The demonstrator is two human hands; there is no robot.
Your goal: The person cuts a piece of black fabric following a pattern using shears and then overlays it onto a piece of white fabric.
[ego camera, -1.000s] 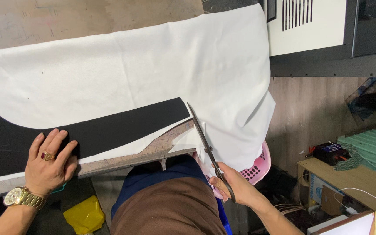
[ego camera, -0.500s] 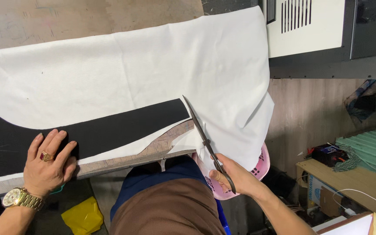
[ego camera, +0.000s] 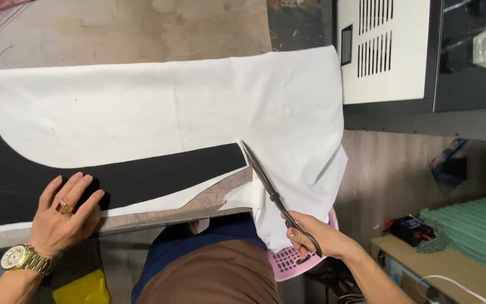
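Large sheet of white cloth [ego camera: 170, 112] spread flat over worn wooden desk [ego camera: 113, 28], right end draped off desk edge and hanging down. Long strip of black fabric [ego camera: 142, 180] lying on top along near side, curved at left, squared end at right. Left hand [ego camera: 63, 217] pressed flat, fingers spread wide, on left part of black fabric at near desk edge; red-stoned ring on one finger, gold-coloured wristwatch [ego camera: 22, 258] at wrist. Right hand [ego camera: 322, 239] closed around handles of long dark metal scissors [ego camera: 274, 194], below and right of desk edge; blades lying nearly closed, tips pointing up-left, touching white cloth just beside squared right end of black fabric. Pink perforated plastic basket [ego camera: 293, 263] under right hand and behind hanging cloth; contents hidden, cannot tell. White metal cabinet with vent slots [ego camera: 389, 50] at upper right, well apart from hands. Low wooden shelf [ego camera: 451, 270] at lower right carrying small dark items and green corrugated sheets [ego camera: 473, 231]. Yellow object [ego camera: 82, 287] below left hand, under desk.
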